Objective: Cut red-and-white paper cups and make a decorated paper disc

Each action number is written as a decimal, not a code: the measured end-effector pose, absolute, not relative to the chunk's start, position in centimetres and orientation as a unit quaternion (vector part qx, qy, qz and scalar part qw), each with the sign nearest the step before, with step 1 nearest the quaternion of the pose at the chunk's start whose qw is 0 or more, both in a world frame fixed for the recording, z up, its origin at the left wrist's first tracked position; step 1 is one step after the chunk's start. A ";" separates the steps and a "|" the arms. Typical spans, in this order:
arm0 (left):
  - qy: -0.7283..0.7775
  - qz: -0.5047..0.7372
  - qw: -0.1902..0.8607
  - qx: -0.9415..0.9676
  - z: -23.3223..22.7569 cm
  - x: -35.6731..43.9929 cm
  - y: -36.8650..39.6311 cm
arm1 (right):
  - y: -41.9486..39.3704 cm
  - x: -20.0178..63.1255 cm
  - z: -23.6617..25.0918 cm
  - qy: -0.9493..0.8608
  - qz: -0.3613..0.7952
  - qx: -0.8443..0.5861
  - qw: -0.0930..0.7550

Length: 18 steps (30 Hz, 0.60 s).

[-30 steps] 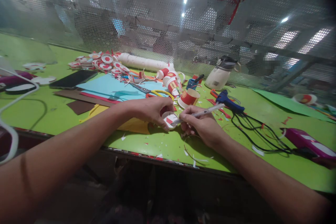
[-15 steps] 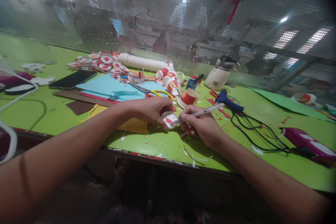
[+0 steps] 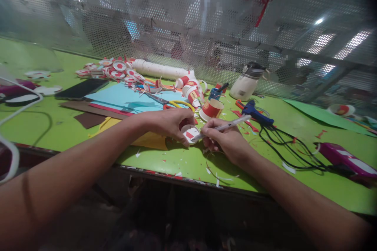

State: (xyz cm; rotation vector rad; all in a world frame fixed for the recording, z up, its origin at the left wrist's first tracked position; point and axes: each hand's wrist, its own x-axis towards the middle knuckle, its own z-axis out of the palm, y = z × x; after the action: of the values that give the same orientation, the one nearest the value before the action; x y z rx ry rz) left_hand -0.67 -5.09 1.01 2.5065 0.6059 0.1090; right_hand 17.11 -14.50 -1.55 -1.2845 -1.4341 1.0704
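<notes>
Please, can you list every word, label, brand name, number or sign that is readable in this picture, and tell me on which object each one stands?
No text can be read.
Red and white cup: a round emblem, too blurred to read.
White disc in the left hand: only a red shape, no letters.
Pen in the right hand: no marking legible.
White jug: a small dark label, too small to read.
Pile of discs: red marks only.

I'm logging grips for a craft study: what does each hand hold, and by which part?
The left hand grips the round white-and-red paper piece by its left edge. The right hand holds the white pen by its lower shaft, near the tip.
</notes>
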 end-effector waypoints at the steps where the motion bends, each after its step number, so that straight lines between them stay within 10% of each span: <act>1: 0.225 0.040 0.275 0.934 1.0 -0.7 -5.1 | -14.5 17.1 -1.5 -0.581 0.434 -0.521 0.450; 18: 0.221 0.047 0.287 0.931 1.2 -0.7 -5.3 | -14.3 17.3 -1.8 -0.589 0.428 -0.511 0.456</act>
State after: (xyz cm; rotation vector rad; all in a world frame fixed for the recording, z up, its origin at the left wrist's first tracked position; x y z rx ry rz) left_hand -0.69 -5.29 1.17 2.4869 0.5910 0.1246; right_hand 17.32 -14.35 -1.81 -1.2606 -1.4524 1.0550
